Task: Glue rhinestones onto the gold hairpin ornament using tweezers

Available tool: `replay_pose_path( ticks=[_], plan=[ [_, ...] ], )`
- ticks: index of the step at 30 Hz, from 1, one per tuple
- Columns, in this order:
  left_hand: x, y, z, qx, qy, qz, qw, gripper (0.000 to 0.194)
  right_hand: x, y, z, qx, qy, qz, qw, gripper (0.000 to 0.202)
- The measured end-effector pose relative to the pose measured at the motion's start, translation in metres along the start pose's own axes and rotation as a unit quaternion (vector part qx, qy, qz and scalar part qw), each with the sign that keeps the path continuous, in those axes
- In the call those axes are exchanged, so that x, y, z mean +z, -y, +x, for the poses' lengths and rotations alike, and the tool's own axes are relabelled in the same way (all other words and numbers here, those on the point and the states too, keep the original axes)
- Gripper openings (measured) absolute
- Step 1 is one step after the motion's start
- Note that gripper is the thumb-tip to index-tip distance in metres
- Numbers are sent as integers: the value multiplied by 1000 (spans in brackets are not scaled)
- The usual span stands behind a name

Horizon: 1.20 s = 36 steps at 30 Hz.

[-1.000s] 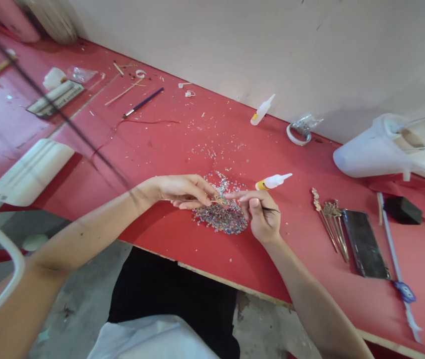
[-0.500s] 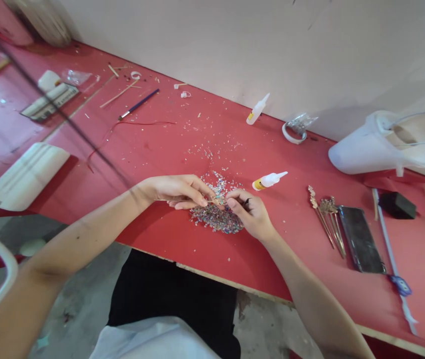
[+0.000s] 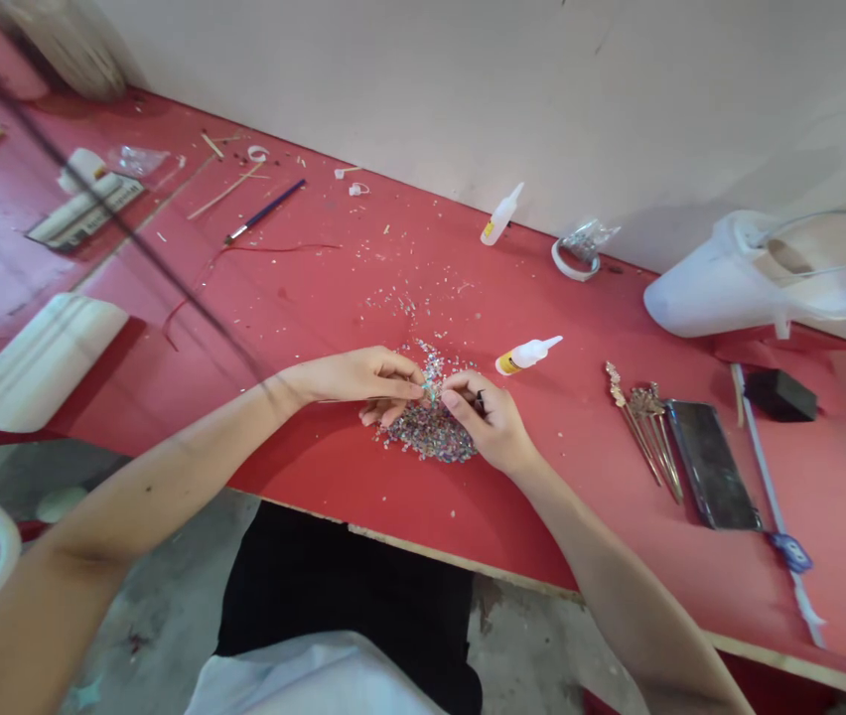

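My left hand [image 3: 374,379] is closed around a slim hairpin [image 3: 330,401], whose shaft sticks out to the left behind the fingers. The hairpin's decorated end lies near the fingertips, over the pile. My right hand [image 3: 493,417], with a dark ring on one finger, is pinched close to that end. What sits between its thumb and forefinger is too small to make out. Beneath both hands spreads a heap of small shiny shell-like chips [image 3: 430,437]. A glue bottle [image 3: 527,356] with a yellow label lies just beyond my right hand.
Another glue bottle [image 3: 501,214] and a roll of tape [image 3: 576,260] are by the wall. To the right lie several gold hairpins [image 3: 642,427], a phone [image 3: 713,465], a black block [image 3: 780,395] and a white jug [image 3: 713,283]. A brush [image 3: 266,211] and white power bank [image 3: 40,362] lie left.
The golden end of the hairpin, plainly seen between my hands before, is now mostly hidden by my fingers. My left hand has turned slightly. The whole view has shifted a little.
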<state>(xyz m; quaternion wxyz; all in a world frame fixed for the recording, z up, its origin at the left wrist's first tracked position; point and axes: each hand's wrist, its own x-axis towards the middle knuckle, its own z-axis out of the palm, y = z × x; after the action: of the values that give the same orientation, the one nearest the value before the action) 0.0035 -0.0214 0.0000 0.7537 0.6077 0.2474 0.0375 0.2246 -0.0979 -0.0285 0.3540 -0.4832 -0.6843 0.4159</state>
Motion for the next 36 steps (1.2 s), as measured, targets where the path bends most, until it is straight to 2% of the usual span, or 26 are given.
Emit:
replay_pose_path(
  ticks=[5, 11, 14, 17, 24, 36],
  plan=[
    [1, -4, -1, 15, -35, 36, 999, 18, -2, 3, -4, -85, -75, -51, 992, 44],
    [2, -5, 1, 12, -81, 61, 995, 15, -2, 5, 1, -175, -147, -187, 956, 15],
    [3, -4, 3, 12, -107, 64, 992, 13, -1, 2, 2, -203, -165, -205, 943, 20],
    [4, -3, 4, 10, -122, 53, 991, 13, 0, 0, 3, -209, -175, -202, 941, 23],
    [7, -2, 6, 1, -133, 43, 990, 15, 4, -2, 3, -218, -181, -223, 933, 15],
    [11, -5, 6, -11, -133, 58, 989, 12, 3, -5, 4, -210, -159, -264, 928, 15]
  ],
)
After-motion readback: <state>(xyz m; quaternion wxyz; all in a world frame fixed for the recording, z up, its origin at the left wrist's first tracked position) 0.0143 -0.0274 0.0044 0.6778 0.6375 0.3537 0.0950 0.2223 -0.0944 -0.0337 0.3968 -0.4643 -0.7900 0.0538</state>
